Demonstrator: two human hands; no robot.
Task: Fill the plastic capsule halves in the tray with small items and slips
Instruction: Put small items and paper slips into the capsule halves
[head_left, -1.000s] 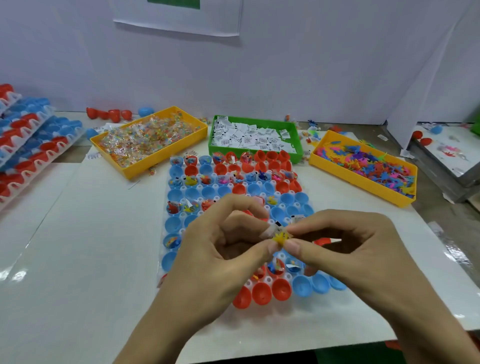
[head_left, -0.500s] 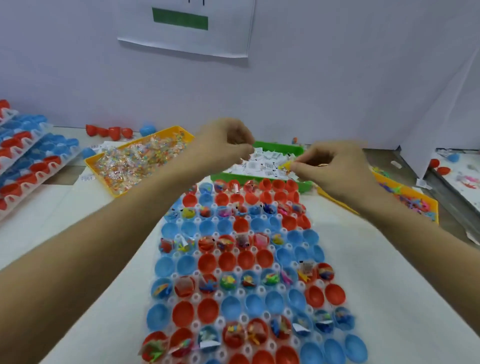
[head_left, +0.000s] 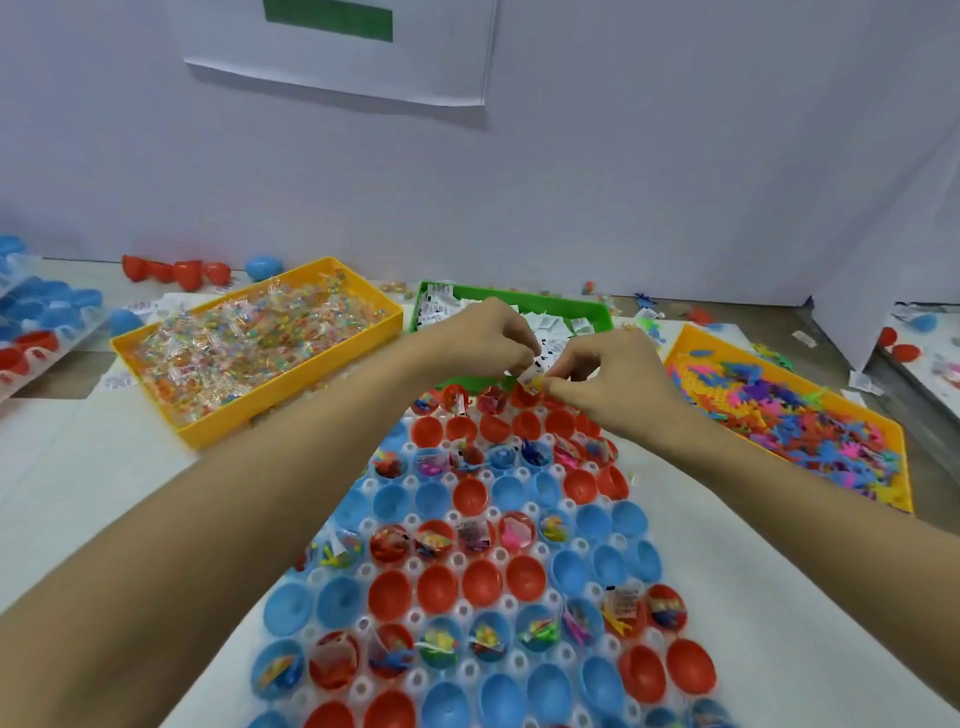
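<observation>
Bright, even light; soft shadows. Wide-angle bending toward 3 and 9 o'clock. Slight blur throughout; no glare.

text: none legible | slips (head_left: 550, 325): print too small | wall sheet (head_left: 337, 49): green bar only

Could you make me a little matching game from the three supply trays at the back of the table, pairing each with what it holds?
Things:
1. left yellow tray
2. green tray
3. right yellow tray

Contents:
A. white paper slips
B. loose bright plastic figures
C. small clear-wrapped packets

Pairs: 1-C, 2-A, 3-B
</observation>
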